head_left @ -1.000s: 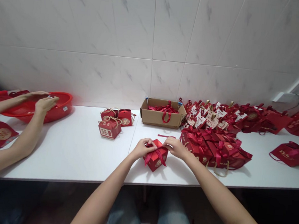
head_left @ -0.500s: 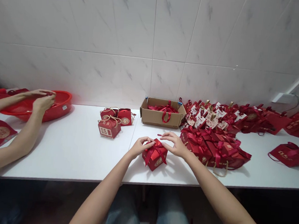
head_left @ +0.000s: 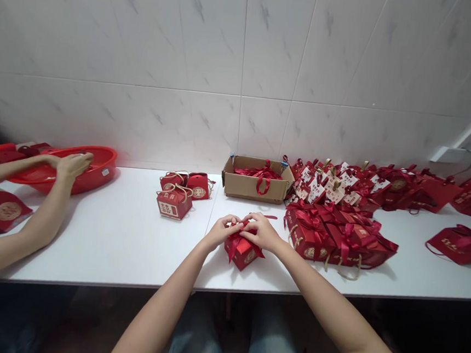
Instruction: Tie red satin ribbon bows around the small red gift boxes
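A small red gift box [head_left: 244, 257] with a gold emblem stands on the white table in front of me. Across its top lies a dark red ribbon bow [head_left: 236, 241], its tails hanging down the sides. My left hand [head_left: 221, 232] pinches the bow from the left, thumb and fingers closed on it. From the right, my right hand [head_left: 262, 231] closes its fingers on the same bow, near my left fingertips. The knot is partly hidden behind my fingers. Just behind my right hand, a short loose piece of red ribbon [head_left: 271, 217] lies on the table.
An open cardboard box [head_left: 254, 191] of red ribbons stands by the wall. Several ribboned boxes [head_left: 339, 238] sit to the right, tagged red boxes [head_left: 329, 187] behind them. Three rope-handled boxes [head_left: 174, 203] are left of centre. A co-worker's hands [head_left: 71, 163] are over a red basin [head_left: 105, 159].
My right hand has moved left onto the bow and its fingers have closed. My left hand stays at the bow. The co-worker's hands have shifted slightly over the basin.
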Available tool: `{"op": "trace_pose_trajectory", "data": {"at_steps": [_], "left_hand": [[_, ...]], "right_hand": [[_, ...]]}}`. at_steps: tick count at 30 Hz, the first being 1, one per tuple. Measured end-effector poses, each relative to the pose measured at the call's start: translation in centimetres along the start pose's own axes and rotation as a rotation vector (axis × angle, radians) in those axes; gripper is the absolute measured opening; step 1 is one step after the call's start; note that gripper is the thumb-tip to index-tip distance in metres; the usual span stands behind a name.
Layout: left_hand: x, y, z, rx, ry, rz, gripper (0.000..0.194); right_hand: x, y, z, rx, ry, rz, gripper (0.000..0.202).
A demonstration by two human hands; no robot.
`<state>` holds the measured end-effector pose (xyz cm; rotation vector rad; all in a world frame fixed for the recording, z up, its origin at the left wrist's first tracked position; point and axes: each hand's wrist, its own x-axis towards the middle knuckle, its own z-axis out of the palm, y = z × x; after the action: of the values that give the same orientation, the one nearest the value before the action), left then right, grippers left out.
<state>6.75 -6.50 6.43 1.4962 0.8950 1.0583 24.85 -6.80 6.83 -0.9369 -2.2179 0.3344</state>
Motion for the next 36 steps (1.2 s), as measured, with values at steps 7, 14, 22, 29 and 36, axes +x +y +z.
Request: {"op": "trace_pose_trajectory", "data": {"at_steps": [7, 14, 22, 29, 36], "left_hand": [[0.4, -1.3, 0.3, 0.088, 0.159, 0.049, 0.03], [0.8, -1.9, 0.4, 0.13, 0.178, 0.068, 0.031], [0.4, -1.7, 0.7, -0.009, 0.055, -0.041, 0.031], [-2.0, -2.0, -0.8, -0.035, 0.219, -0.062, 0.041], [-7.1, -6.4, -3.2, 0.818, 0.341, 0.033, 0.03]], "right_hand": [[-0.4, -0.4, -0.1, -0.018, 0.018, -0.016, 0.009], [-0.5, -0.5, 0.3, -0.011, 0.055, 0.011, 0.01], [-0.7, 0.1, 0.0, 0.005, 0.052, 0.013, 0.01], [-3.7, 1.8, -1.0, 0.515, -0.008, 0.289, 0.057], [-8.3, 2.6, 0.7, 0.644, -0.153, 0.429, 0.108]]}}
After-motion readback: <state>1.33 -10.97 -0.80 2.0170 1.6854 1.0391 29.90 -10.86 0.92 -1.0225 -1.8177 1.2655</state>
